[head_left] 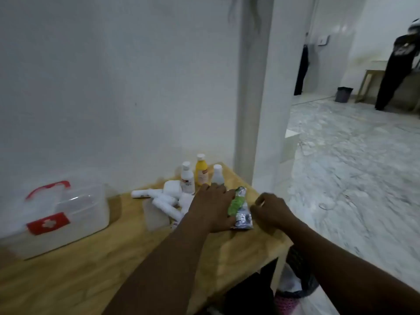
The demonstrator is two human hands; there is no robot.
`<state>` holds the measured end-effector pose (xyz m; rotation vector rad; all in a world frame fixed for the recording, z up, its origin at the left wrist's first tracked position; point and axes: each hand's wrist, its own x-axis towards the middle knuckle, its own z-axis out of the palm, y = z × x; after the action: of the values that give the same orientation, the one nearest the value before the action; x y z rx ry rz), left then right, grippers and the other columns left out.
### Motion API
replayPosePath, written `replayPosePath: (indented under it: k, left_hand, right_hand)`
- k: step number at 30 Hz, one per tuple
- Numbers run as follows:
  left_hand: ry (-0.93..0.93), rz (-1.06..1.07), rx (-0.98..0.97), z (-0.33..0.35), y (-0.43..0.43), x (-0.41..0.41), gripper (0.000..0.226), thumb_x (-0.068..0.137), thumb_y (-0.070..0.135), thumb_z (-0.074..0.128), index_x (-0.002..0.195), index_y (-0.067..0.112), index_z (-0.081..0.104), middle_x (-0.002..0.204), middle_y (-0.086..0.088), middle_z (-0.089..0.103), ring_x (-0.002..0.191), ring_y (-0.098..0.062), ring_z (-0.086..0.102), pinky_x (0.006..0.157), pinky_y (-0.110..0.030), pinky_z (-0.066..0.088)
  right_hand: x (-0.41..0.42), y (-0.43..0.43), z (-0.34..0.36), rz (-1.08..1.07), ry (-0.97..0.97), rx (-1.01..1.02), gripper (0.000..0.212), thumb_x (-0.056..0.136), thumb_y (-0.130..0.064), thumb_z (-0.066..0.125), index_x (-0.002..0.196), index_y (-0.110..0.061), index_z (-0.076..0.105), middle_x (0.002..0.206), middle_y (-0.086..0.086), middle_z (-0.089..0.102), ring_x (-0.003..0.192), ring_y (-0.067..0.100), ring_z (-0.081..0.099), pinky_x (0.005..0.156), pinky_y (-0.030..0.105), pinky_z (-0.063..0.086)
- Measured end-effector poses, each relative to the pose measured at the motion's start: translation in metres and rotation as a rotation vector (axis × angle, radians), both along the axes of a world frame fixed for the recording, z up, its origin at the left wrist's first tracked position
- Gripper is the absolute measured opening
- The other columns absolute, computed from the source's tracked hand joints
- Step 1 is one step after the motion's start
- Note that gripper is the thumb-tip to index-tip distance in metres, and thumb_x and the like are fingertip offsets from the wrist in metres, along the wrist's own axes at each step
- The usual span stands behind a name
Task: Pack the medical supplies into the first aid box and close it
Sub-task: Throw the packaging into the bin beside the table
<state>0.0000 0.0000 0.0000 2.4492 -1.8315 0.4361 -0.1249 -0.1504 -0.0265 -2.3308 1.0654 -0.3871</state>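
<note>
A clear plastic first aid box [68, 214] with a red handle and a red cross label stands shut at the left of the wooden table [91, 269]. Near the table's far right corner stand a yellow bottle [201, 170] and two white bottles [187, 178], beside a pile of white bandage rolls [166, 201]. A green and silver packet [241, 209] lies at the right edge. My left hand [211, 205] rests flat beside it, fingers touching the packet. My right hand [271, 210] hovers just right of the packet with fingers curled, holding nothing.
A white wall runs behind the table and a white pillar [254, 87] stands past its far corner. A translucent lid or tray [155, 215] lies by the bandages. Marble floor spreads to the right, where a person in black [397, 69] stands far off by a bin [343, 94].
</note>
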Motion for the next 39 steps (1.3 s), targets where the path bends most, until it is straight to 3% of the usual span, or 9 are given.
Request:
replayPosePath:
  k: [2, 5, 8, 11, 16, 22, 27, 32, 39]
  left_hand:
    - [0.028, 0.032, 0.086, -0.006, -0.001, -0.005, 0.053, 0.084, 0.057, 0.053, 0.124, 0.022, 0.055, 0.116, -0.007, 0.062, 0.111, -0.03, 0.054, 0.097, -0.044, 0.038]
    - [0.002, 0.066, 0.133, -0.011, -0.004, -0.008, 0.04, 0.089, 0.052, 0.052, 0.112, 0.02, 0.06, 0.111, -0.008, 0.064, 0.107, -0.03, 0.057, 0.098, -0.045, 0.038]
    - [-0.013, 0.062, 0.093, -0.01, -0.01, -0.011, 0.028, 0.093, 0.041, 0.051, 0.103, 0.017, 0.063, 0.105, -0.007, 0.066, 0.1, -0.029, 0.061, 0.095, -0.043, 0.038]
    - [-0.013, 0.02, -0.049, -0.01, -0.016, -0.012, 0.027, 0.094, 0.035, 0.048, 0.095, 0.015, 0.067, 0.095, -0.006, 0.07, 0.086, -0.026, 0.065, 0.078, -0.035, 0.038]
    - [0.139, -0.076, -0.293, 0.005, -0.041, -0.02, 0.033, 0.091, 0.037, 0.047, 0.089, 0.015, 0.072, 0.081, -0.004, 0.072, 0.071, -0.024, 0.065, 0.068, -0.034, 0.049]
    - [0.278, -0.127, -0.371, 0.026, -0.108, -0.059, 0.023, 0.087, 0.031, 0.055, 0.086, 0.017, 0.073, 0.079, -0.002, 0.072, 0.073, -0.026, 0.066, 0.063, -0.038, 0.053]
    - [0.391, -0.103, -0.112, 0.0, -0.179, -0.083, 0.024, 0.086, 0.033, 0.054, 0.094, 0.022, 0.074, 0.087, -0.001, 0.072, 0.077, -0.025, 0.066, 0.065, -0.032, 0.05]
    - [0.426, -0.103, 0.244, -0.054, -0.24, -0.088, 0.02, 0.086, 0.022, 0.057, 0.096, 0.018, 0.074, 0.094, -0.004, 0.07, 0.08, -0.026, 0.065, 0.064, -0.031, 0.045]
    - [0.359, -0.129, 0.669, -0.117, -0.302, -0.067, 0.021, 0.084, 0.016, 0.065, 0.103, 0.013, 0.071, 0.101, -0.009, 0.068, 0.085, -0.028, 0.068, 0.068, -0.034, 0.053]
  right_hand:
    - [-0.001, 0.004, -0.004, 0.034, 0.041, 0.027, 0.038, 0.079, -0.042, 0.064, 0.084, -0.005, 0.071, 0.09, 0.012, 0.071, 0.089, 0.027, 0.066, 0.081, 0.037, 0.053]
    - [0.008, 0.008, -0.009, 0.054, 0.138, 0.041, 0.046, 0.074, -0.058, 0.06, 0.06, -0.015, 0.055, 0.066, 0.002, 0.055, 0.081, 0.026, 0.063, 0.074, 0.033, 0.047]
    - [0.015, 0.006, -0.014, 0.016, 0.184, 0.073, 0.039, 0.068, -0.057, 0.06, 0.068, -0.02, 0.049, 0.079, 0.002, 0.055, 0.095, 0.029, 0.06, 0.078, 0.035, 0.046]
    - [0.014, -0.001, -0.008, 0.076, 0.193, 0.122, 0.032, 0.078, -0.048, 0.065, 0.071, -0.019, 0.052, 0.08, 0.005, 0.056, 0.081, 0.024, 0.056, 0.074, 0.032, 0.047]
    - [-0.023, -0.033, 0.042, 0.066, 0.008, 0.373, 0.009, 0.088, -0.016, 0.062, 0.082, -0.009, 0.063, 0.069, 0.007, 0.063, 0.055, 0.018, 0.063, 0.052, 0.026, 0.048]
    - [-0.077, -0.095, 0.065, -0.218, -0.306, 0.266, 0.006, 0.081, -0.011, 0.063, 0.075, -0.01, 0.063, 0.071, 0.015, 0.069, 0.053, 0.022, 0.066, 0.048, 0.026, 0.047]
    - [-0.114, -0.137, 0.022, -0.443, -0.411, 0.361, 0.004, 0.082, -0.012, 0.06, 0.084, -0.009, 0.061, 0.078, 0.016, 0.069, 0.056, 0.022, 0.065, 0.048, 0.026, 0.045]
    - [-0.133, -0.161, -0.07, -0.567, -0.273, 0.469, 0.006, 0.079, -0.008, 0.057, 0.075, -0.007, 0.061, 0.074, 0.019, 0.066, 0.055, 0.025, 0.062, 0.045, 0.026, 0.041]
    - [-0.115, -0.185, -0.169, -0.52, -0.054, 0.563, 0.01, 0.078, -0.008, 0.059, 0.069, -0.009, 0.056, 0.068, 0.017, 0.051, 0.06, 0.024, 0.044, 0.057, 0.034, 0.035]
